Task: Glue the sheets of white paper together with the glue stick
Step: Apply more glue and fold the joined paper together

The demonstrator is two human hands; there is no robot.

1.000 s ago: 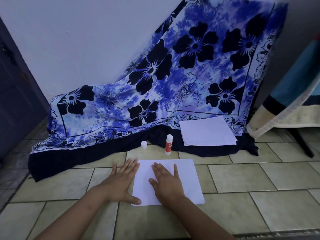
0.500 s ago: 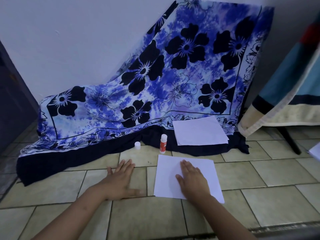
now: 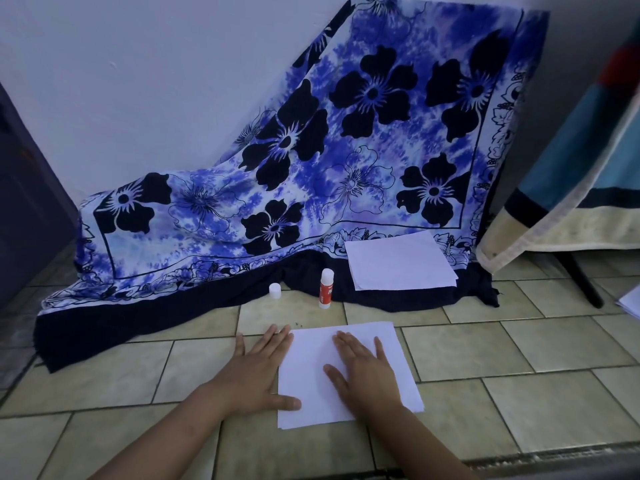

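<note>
On the near side of the glue stick (image 3: pixel 326 288), the white sheets (image 3: pixel 311 375) lie under the flat, straight-fingered right hand (image 3: pixel 363 372). The left hand (image 3: pixel 258 372), also flat, steadies their edge (thumb on paper). Best to press outward from the middle, keeping edges aligned.

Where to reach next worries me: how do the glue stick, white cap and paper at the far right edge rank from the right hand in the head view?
1. The glue stick, upright just beyond the right hand, slightly left.
2. The white cap, farther off to the left.
3. The paper at the far right edge, well off right.
</note>
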